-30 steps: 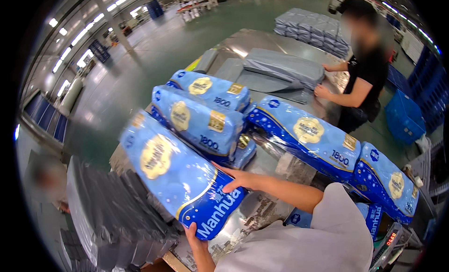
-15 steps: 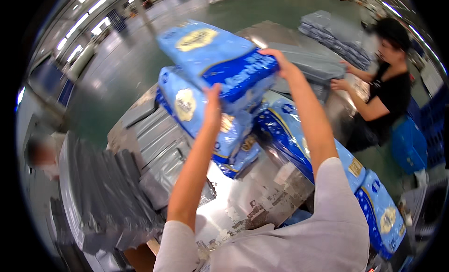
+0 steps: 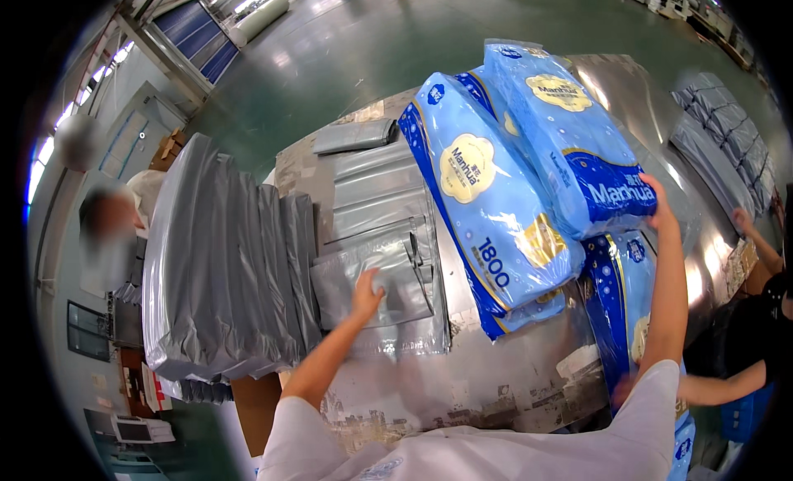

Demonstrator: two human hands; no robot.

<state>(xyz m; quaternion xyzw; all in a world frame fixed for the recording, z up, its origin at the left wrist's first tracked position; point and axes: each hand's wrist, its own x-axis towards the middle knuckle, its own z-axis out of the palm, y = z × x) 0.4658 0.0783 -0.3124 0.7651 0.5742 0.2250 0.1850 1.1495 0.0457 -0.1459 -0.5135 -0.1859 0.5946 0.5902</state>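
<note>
My right hand (image 3: 657, 198) grips the near right end of a blue plastic-wrapped pack (image 3: 537, 126) with a cream label. That pack leans on a second blue pack (image 3: 504, 233), which lies slanted on the metal table (image 3: 496, 373). Farther left, my left hand (image 3: 366, 299) holds nothing; its fingers are apart, at the flat grey plastic bags (image 3: 355, 270). More folded grey bags (image 3: 376, 183) lie behind these. Another blue pack (image 3: 632, 270) sits under my right forearm, partly hidden by it.
A tall stack of grey plastic bags (image 3: 223, 266) stands left of the table. Beyond it is a person (image 3: 116, 221). At the right a co-worker's arm (image 3: 727, 388) reaches in, near grey bundles (image 3: 727, 142) on the table's far right.
The upper blue pack has come down onto the other packs. My left hand has left it and moved left to the grey bags; my right hand stays on its end. My view has turned left.
</note>
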